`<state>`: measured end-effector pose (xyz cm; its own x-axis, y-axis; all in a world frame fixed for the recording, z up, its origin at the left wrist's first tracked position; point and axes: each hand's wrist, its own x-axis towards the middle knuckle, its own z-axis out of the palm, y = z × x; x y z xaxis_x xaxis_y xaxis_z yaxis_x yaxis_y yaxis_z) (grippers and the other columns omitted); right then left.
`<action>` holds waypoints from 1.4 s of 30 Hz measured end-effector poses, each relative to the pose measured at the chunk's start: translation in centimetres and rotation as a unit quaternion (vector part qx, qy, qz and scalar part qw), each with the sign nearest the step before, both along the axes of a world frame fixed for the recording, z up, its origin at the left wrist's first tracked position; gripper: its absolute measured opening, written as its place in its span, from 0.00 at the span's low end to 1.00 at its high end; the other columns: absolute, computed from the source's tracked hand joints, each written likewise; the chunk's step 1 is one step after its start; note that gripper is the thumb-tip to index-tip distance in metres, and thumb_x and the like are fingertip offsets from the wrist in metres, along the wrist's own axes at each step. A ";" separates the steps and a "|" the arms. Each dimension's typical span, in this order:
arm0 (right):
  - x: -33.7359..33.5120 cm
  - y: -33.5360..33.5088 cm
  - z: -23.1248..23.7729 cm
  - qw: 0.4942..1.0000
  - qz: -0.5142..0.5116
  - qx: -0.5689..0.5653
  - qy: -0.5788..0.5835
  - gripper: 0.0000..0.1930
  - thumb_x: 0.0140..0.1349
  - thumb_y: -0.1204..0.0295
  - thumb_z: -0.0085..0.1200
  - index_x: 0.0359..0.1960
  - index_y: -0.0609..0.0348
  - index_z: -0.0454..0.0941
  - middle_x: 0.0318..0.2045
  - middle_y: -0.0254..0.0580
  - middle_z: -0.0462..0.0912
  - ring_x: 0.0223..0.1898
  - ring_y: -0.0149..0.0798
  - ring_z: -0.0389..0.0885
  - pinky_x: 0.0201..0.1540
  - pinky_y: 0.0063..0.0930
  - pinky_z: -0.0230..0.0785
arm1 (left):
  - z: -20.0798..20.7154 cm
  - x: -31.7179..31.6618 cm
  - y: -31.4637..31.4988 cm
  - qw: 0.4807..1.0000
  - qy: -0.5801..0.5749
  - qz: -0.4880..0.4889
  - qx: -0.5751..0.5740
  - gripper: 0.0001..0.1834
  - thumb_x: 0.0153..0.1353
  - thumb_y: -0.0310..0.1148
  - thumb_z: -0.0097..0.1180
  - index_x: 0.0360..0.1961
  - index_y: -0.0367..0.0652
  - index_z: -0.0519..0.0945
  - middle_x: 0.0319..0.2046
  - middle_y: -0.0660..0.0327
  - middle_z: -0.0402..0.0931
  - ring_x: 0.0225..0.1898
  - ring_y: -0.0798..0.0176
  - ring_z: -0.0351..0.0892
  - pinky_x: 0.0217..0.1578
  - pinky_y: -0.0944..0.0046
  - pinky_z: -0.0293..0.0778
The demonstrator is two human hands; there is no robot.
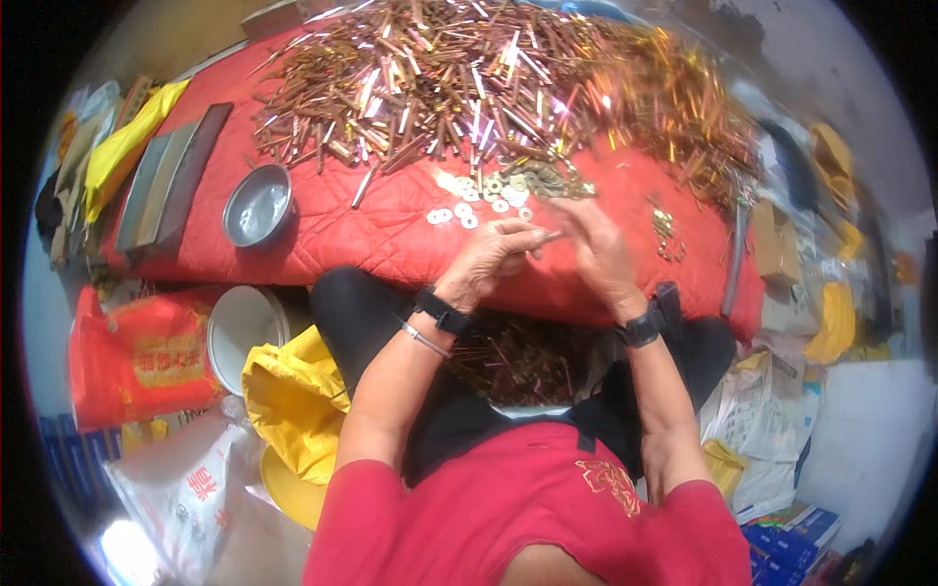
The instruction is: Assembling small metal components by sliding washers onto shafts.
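Note:
My left hand [493, 256] is closed in a pinch over the near edge of the red quilted cloth [332, 230]. A small, thin dark piece pokes out at its fingertips, too small to name. Close beside it on the right, my right hand [598, 256] is smeared by motion, its fingers unclear. Just beyond both hands lie several pale flat rings [469, 222], like washers. Small gold-coloured pieces [664, 234] are scattered to the right of my right hand. A large heap of thin, shiny copper-coloured metal strips [420, 88] covers the far part of the cloth.
A metal bowl [258, 207] stands at the left on the cloth, near a long grey tray [181, 186]. Below my hands, more thin strips [528, 361] fill a container between my legs. A white bucket [244, 332], yellow bag [293, 391] and red bag [147, 361] crowd the left.

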<state>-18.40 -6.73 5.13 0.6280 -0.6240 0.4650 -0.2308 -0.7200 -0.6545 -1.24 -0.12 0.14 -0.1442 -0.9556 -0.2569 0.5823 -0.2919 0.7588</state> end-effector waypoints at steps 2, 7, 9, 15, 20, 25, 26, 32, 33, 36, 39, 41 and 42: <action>0.1 -0.3 -1.2 1.000 -0.011 0.019 -0.003 0.12 0.63 0.77 0.48 0.48 0.61 0.75 0.44 0.51 0.79 0.44 0.49 0.80 0.46 0.32 0.72 | 0.4 -0.2 0.0 0.997 -0.074 0.018 0.002 0.07 0.58 0.33 0.60 0.33 0.41 0.81 0.23 0.68 0.76 0.16 0.81 0.63 0.17 0.79 0.56; 0.1 -1.0 -1.0 0.971 -0.017 0.240 -0.009 0.13 0.65 0.72 0.48 0.48 0.62 0.75 0.44 0.51 0.80 0.44 0.46 0.81 0.47 0.32 0.72 | 0.3 -1.1 0.4 0.959 -0.246 0.096 -0.105 0.08 0.59 0.32 0.60 0.37 0.41 0.82 0.26 0.66 0.78 0.26 0.75 0.72 0.24 0.76 0.64; 0.1 -0.5 -0.3 0.986 -0.045 0.157 -0.021 0.13 0.65 0.70 0.47 0.47 0.62 0.75 0.44 0.51 0.80 0.44 0.44 0.81 0.46 0.32 0.72 | 0.2 -0.7 0.2 0.978 -0.178 0.089 -0.061 0.08 0.59 0.32 0.60 0.37 0.39 0.82 0.26 0.65 0.78 0.27 0.75 0.73 0.25 0.76 0.66; -2.1 -2.1 -0.8 0.957 0.078 0.280 -0.005 0.12 0.67 0.68 0.47 0.47 0.61 0.76 0.33 0.42 0.81 0.33 0.34 0.79 0.36 0.28 0.73 | 3.8 1.8 0.8 0.969 -0.237 -0.067 -0.035 0.11 0.63 0.35 0.56 0.40 0.40 0.82 0.29 0.65 0.79 0.29 0.75 0.73 0.29 0.76 0.68; -3.0 -9.8 -3.1 0.991 -0.130 0.037 0.005 0.10 0.61 0.68 0.51 0.38 0.62 0.76 0.30 0.46 0.79 0.33 0.41 0.79 0.35 0.35 0.73 | 0.8 10.2 -2.6 0.743 -0.547 0.359 -0.143 0.12 0.54 0.29 0.61 0.40 0.35 0.80 0.35 0.53 0.81 0.35 0.59 0.80 0.38 0.63 0.74; -0.8 -17.8 -6.8 0.933 -0.331 -0.115 0.082 0.06 0.55 0.72 0.52 0.33 0.61 0.74 0.33 0.52 0.77 0.37 0.52 0.78 0.39 0.45 0.72 | -0.5 13.7 -4.5 0.455 -0.837 0.298 0.058 0.25 0.48 0.29 0.58 0.49 0.37 0.70 0.46 0.49 0.70 0.52 0.44 0.68 0.49 0.43 0.66; -0.3 -18.9 -7.2 0.924 -0.348 -0.118 0.108 0.06 0.55 0.72 0.51 0.32 0.60 0.73 0.33 0.52 0.77 0.38 0.53 0.78 0.39 0.46 0.71 | -0.9 13.7 -5.0 0.451 -0.843 0.280 0.085 0.25 0.48 0.30 0.58 0.49 0.37 0.69 0.47 0.50 0.69 0.53 0.44 0.66 0.49 0.42 0.65; 1.1 -22.3 -8.1 0.873 -0.411 -0.191 0.180 0.04 0.51 0.75 0.50 0.29 0.59 0.74 0.29 0.51 0.78 0.33 0.55 0.78 0.35 0.46 0.72 | -3.1 12.6 -7.3 0.285 -0.914 0.285 0.037 0.16 0.50 0.33 0.56 0.40 0.41 0.71 0.39 0.53 0.69 0.45 0.49 0.70 0.41 0.48 0.66; 0.5 -21.9 -7.9 0.880 -0.382 -0.187 0.210 0.04 0.50 0.74 0.51 0.27 0.59 0.76 0.29 0.51 0.79 0.32 0.53 0.79 0.33 0.45 0.73 | -3.2 12.7 -7.4 0.280 -0.916 0.285 0.037 0.15 0.51 0.33 0.56 0.40 0.41 0.71 0.39 0.54 0.69 0.45 0.49 0.70 0.41 0.48 0.66; -1.4 -19.0 -6.6 0.881 -0.301 -0.175 0.320 0.06 0.48 0.72 0.54 0.20 0.58 0.82 0.27 0.53 0.83 0.28 0.50 0.84 0.29 0.43 0.76 | -3.6 13.6 -7.1 0.287 -0.917 0.275 0.015 0.09 0.54 0.30 0.50 0.36 0.41 0.71 0.36 0.53 0.71 0.42 0.49 0.71 0.41 0.50 0.67; -3.2 -13.4 -3.9 0.876 -0.241 -0.045 0.416 0.07 0.50 0.71 0.55 0.27 0.60 0.82 0.30 0.55 0.83 0.33 0.52 0.83 0.34 0.41 0.76 | -4.2 14.6 -6.8 0.328 -0.906 0.269 -0.003 0.05 0.55 0.27 0.48 0.33 0.39 0.71 0.33 0.50 0.73 0.40 0.47 0.73 0.40 0.51 0.69; -3.9 -11.2 -3.5 0.882 -0.250 -0.025 0.399 0.09 0.51 0.68 0.57 0.28 0.61 0.81 0.30 0.56 0.82 0.34 0.54 0.83 0.35 0.43 0.76 | -4.2 14.4 -6.8 0.370 -0.888 0.272 -0.012 0.06 0.54 0.28 0.48 0.33 0.39 0.71 0.33 0.48 0.74 0.39 0.44 0.73 0.39 0.51 0.70; -4.2 -10.6 -3.3 0.884 -0.257 -0.015 0.391 0.10 0.51 0.67 0.58 0.29 0.61 0.80 0.30 0.56 0.82 0.34 0.54 0.83 0.36 0.43 0.75 | -4.1 13.7 -6.5 0.376 -0.878 0.294 -0.034 0.05 0.54 0.27 0.47 0.31 0.37 0.72 0.29 0.46 0.75 0.33 0.42 0.75 0.35 0.48 0.71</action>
